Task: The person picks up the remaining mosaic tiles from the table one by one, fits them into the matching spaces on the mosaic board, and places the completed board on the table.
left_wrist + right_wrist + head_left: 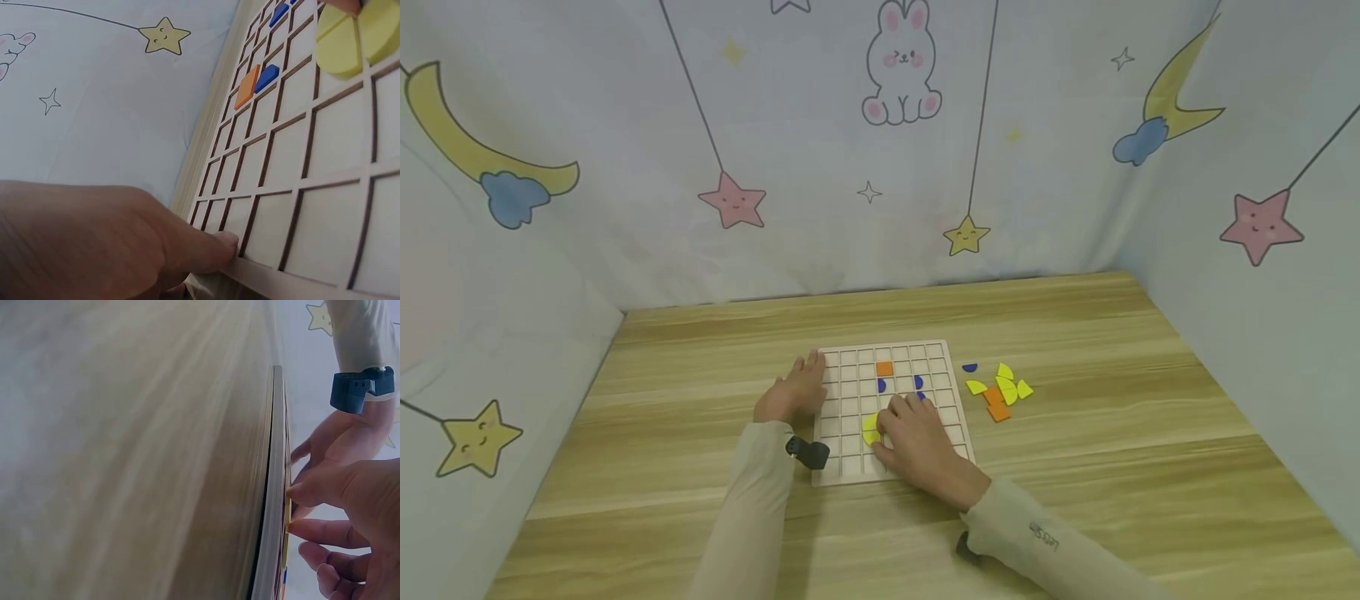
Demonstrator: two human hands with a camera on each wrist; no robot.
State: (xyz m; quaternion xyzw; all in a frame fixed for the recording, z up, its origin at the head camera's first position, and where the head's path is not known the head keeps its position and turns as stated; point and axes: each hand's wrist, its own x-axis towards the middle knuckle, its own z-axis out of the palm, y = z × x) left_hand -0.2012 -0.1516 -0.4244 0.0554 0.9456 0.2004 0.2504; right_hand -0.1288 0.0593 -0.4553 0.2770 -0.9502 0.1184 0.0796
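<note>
A pale wooden grid board (850,472) lies on the table. My left hand (793,390) rests along its left edge, fingers extended; in the left wrist view its thumb (219,247) presses on the rim. Over the board's lower middle, my right hand (921,442) has bent fingers and covers several cells. Its thumb and index finger pinch a thin yellow piece (287,509) in the right wrist view. Yellow rounded pieces (340,47) sit together beneath those fingertips. Farther up the board are an orange square (884,368) and blue half-circles (882,386).
Right of the board lie loose yellow quarter-circles (1006,388), orange squares (998,411) and a blue half-circle (970,367). The wood-grain table (1112,400) meets a printed curtain (820,250) at the back and sides.
</note>
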